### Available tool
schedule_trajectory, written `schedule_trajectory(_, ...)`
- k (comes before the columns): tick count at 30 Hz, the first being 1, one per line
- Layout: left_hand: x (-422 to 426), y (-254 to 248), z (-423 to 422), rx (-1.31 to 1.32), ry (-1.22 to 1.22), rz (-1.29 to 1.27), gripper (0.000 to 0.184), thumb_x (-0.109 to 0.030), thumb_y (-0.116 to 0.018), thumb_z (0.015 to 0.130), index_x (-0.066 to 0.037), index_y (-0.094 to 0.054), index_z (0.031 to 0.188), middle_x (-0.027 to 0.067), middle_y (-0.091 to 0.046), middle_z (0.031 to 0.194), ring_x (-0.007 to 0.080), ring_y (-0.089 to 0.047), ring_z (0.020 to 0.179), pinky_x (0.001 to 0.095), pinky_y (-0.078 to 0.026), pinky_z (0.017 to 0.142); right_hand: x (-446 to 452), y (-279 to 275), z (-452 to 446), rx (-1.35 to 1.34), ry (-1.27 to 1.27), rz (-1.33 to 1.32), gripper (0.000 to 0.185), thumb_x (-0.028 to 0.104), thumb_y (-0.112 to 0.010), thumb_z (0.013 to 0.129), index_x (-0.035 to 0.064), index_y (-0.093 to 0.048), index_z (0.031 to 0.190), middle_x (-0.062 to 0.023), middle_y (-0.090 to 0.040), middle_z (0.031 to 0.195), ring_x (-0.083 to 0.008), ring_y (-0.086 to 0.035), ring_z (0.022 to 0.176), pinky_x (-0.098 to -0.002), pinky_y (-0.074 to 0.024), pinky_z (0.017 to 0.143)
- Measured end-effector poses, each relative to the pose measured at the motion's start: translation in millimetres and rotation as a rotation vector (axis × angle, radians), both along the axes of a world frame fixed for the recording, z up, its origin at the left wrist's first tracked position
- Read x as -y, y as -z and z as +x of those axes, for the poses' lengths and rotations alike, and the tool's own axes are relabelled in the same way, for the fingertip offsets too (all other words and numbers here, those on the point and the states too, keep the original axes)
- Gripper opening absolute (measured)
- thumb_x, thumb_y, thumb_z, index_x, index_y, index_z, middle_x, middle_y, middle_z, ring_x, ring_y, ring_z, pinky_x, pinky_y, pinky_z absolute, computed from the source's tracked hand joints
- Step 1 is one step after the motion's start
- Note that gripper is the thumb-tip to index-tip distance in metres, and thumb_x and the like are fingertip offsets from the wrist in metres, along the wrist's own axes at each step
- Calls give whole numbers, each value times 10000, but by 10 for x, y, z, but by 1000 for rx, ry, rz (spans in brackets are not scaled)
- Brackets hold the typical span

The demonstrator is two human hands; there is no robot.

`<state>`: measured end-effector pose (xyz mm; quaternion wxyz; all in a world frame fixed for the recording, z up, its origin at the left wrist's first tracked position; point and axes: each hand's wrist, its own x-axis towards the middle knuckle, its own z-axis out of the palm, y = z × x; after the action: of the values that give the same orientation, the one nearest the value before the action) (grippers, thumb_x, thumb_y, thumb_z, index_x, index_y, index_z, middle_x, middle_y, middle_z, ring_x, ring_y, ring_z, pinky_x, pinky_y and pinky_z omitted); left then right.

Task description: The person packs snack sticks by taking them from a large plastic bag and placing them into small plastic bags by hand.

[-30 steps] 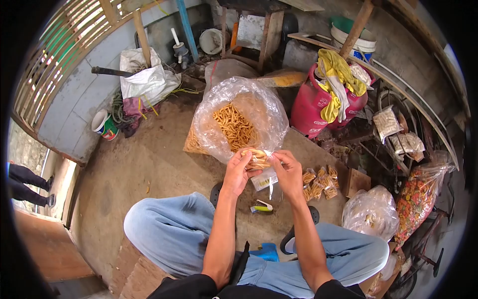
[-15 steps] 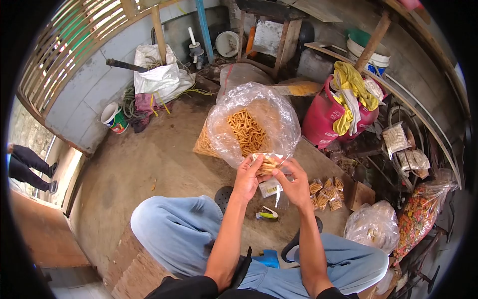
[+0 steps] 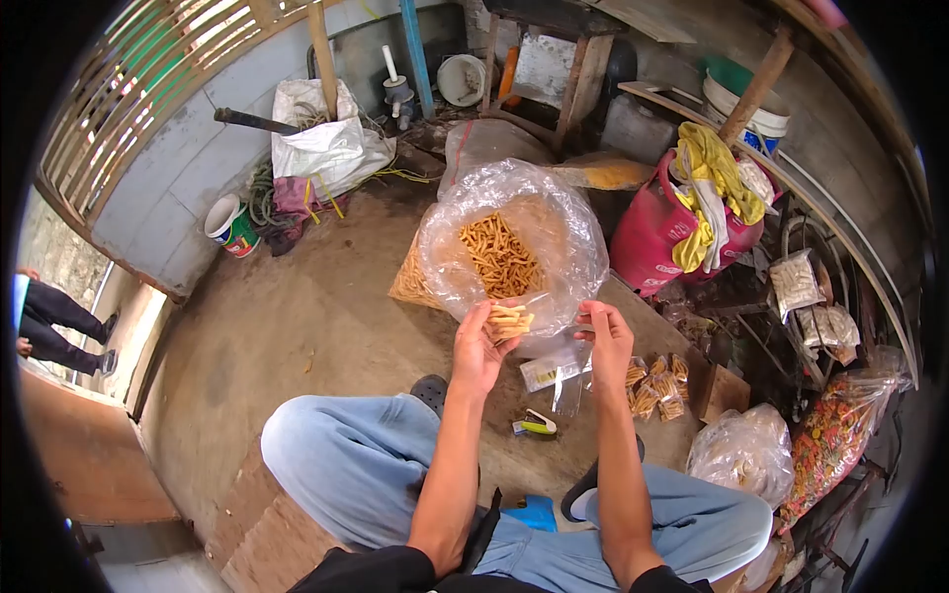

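In front of me, my left hand [image 3: 478, 351] is closed on a small clear bag of snack sticks [image 3: 511, 321]. To its right, my right hand [image 3: 606, 341] is raised with thumb and fingers pinched together. Whether those fingertips hold the clear bag's edge or something else is too small to make out. Just beyond both hands stands a large clear plastic sack [image 3: 578, 222], its mouth spread wide around loose brown snack sticks [image 3: 499, 257]. A pack of clear plastic bags [image 3: 542, 372] lies below the hands, near a green stapler [image 3: 537, 423].
Several filled snack packets [image 3: 660, 387] lie on the floor at right, beside a wooden block [image 3: 724, 392]. Bulging plastic bags [image 3: 739, 453] sit farther right. A pink barrel [image 3: 643, 232] draped with yellow cloth stands behind. At far left, a person's legs [image 3: 61, 321] show in the doorway.
My right hand has moved right, away from my left hand and the snack sticks. My left hand has shifted slightly left and keeps its hold. The view has tilted slightly.
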<state>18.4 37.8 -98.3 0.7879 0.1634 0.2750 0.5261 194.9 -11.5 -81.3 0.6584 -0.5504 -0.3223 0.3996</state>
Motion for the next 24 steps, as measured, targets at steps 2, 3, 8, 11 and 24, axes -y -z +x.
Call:
schedule_trajectory(2, -42, 126, -128, 10, -37, 12, 163, -270, -496, 957, -138, -579, 1001, 54, -668, 996, 151, -672, 806, 261, -573, 573, -185, 207, 40, 72, 34, -142, 258, 241, -571, 925, 5, -650, 993, -40, -652, 958, -124, -585, 852, -250, -474, 713)
schedule_trajectory(3, -66, 179, -189, 21, -66, 23, 154, -268, -495, 958, -146, -581, 994, 51, -668, 993, 151, -671, 799, 261, -566, 558, -294, 329, 43, 71, 27, -140, 258, 241, -571, 925, 5, -650, 993, -40, -652, 958, -124, -585, 852, -250, -474, 713)
schedule_trajectory(8, -109, 289, -375, 55, -128, -30, 148, -269, -487, 962, -160, -586, 981, 41, -670, 981, 152, -671, 789, 269, -560, 553, -888, 810, -116, 464, -136, -200, 250, 193, -605, 867, -17, -644, 997, -114, -681, 864, -175, -637, 785, -296, -487, 741)
schedule_trajectory(11, -113, 329, -417, 101, -149, -66, 148, -258, -486, 964, -132, -553, 1002, 83, -648, 1045, 172, -664, 841, 274, -577, 591, -1233, 1058, -223, 691, -240, -189, 237, 178, -590, 853, 3, -654, 999, -153, -681, 875, -248, -655, 812, -333, -496, 755)
schedule_trajectory(24, -192, 418, -444, 124, -136, -133, 216, -297, -519, 956, -96, -598, 969, 87, -613, 1135, 216, -611, 1034, 409, -522, 895, -2332, 1766, -640, 1003, -401, -356, 249, 221, -568, 849, 88, -645, 1045, -155, -609, 1126, -329, -580, 1034, -429, -470, 840)
